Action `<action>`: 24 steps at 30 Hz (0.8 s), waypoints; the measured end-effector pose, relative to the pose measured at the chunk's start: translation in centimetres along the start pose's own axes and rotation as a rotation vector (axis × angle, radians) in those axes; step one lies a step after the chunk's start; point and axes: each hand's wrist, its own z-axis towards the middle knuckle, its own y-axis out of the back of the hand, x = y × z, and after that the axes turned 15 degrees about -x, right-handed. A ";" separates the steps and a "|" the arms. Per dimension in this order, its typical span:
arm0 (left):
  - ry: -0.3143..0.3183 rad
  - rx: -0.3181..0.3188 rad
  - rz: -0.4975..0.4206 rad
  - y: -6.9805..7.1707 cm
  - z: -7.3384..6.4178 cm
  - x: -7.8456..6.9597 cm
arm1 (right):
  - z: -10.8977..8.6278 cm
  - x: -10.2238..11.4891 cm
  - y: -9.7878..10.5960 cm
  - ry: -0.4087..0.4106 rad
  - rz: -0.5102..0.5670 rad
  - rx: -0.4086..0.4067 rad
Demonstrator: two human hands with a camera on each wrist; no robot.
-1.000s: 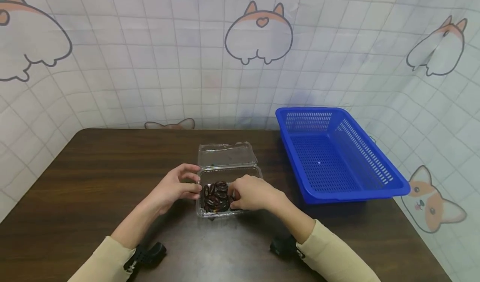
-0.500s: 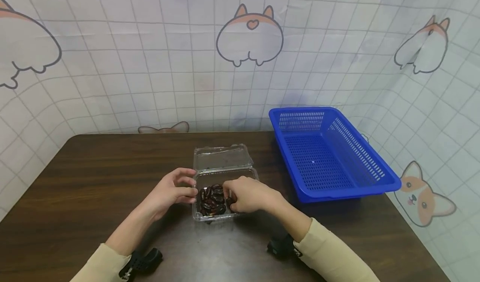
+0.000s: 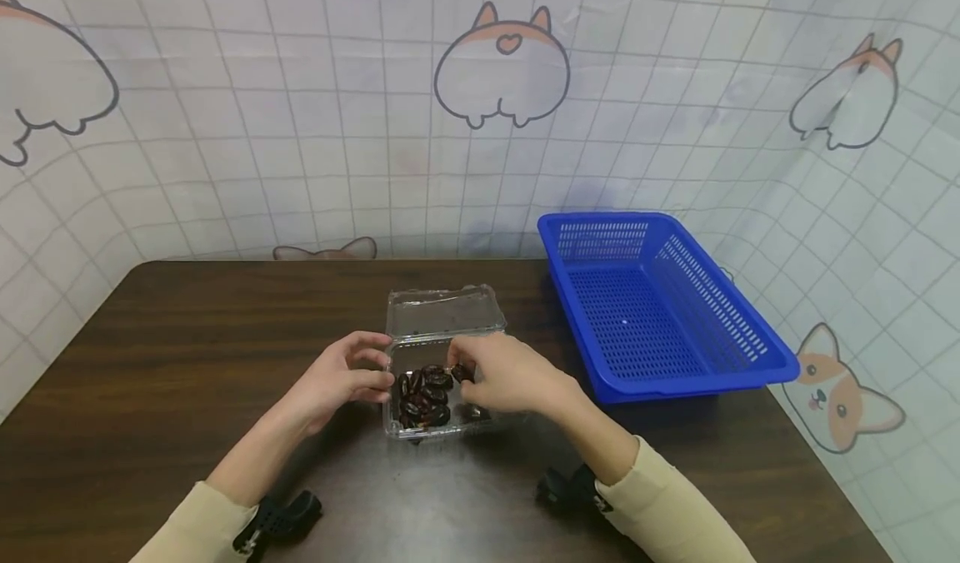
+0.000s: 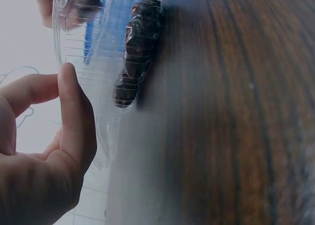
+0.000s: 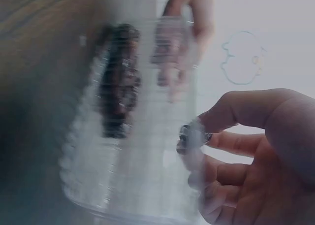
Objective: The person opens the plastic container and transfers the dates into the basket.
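Observation:
Dark, glossy dates [image 3: 426, 396] lie in the left part of a clear plastic clamshell box [image 3: 442, 432], whose lid [image 3: 446, 311] is folded back away from me. My right hand [image 3: 510, 371] is over the box's right part and pinches one date [image 5: 191, 138] between thumb and fingers. My left hand [image 3: 337, 380] rests its fingertips and thumb against the box's left side. In the left wrist view, the left thumb [image 4: 74, 107] meets the clear wall near the rim, and the dates show through the plastic.
A blue perforated plastic basket [image 3: 652, 321] stands at the right back of the dark wood table [image 3: 187, 363]. Behind the table hangs a white grid-patterned cloth [image 3: 337, 130] with cartoon dogs. The right wrist view is blurred.
My right hand has come up a little and away from me, lifting a date off the box's right part. The left hand has stayed at the box's side.

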 end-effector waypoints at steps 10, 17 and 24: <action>0.003 0.003 -0.012 -0.1 -0.3 0.3 | -1.1 -0.1 3.3 -0.035 0.085 -0.123; 0.016 0.019 -0.019 0.2 0.0 -0.1 | -1.2 -0.4 5.0 -0.054 0.101 -0.207; 0.029 0.018 -0.030 0.3 -0.1 -0.3 | -1.5 -0.3 5.5 -0.087 0.102 -0.244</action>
